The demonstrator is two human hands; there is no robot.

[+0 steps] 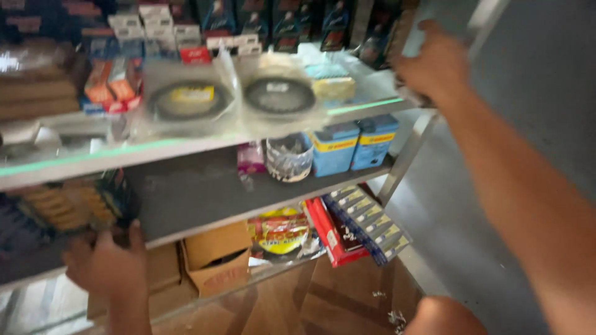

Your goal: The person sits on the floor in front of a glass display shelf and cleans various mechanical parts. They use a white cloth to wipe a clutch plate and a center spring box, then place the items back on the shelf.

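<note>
My left hand [105,263] is at the lower left, gripping the bottom edge of a clear packet of yellow-brown parts [71,201] that rests on the grey middle shelf [198,186]. My right hand [434,62] reaches up to the right end of the glass upper shelf [155,146], its fingers curled over something at the shelf's edge that is too blurred to name. Two clear bags with dark rings [186,99] [279,96] lie on the glass shelf between my hands.
Blue and yellow boxes [351,142] and a cup-shaped item [288,158] stand on the middle shelf. Below are a cardboard box [217,260], a yellow-red packet [279,232], red and blue boxes [360,226]. Stacked boxes fill the top. A metal upright [403,158] frames the right side.
</note>
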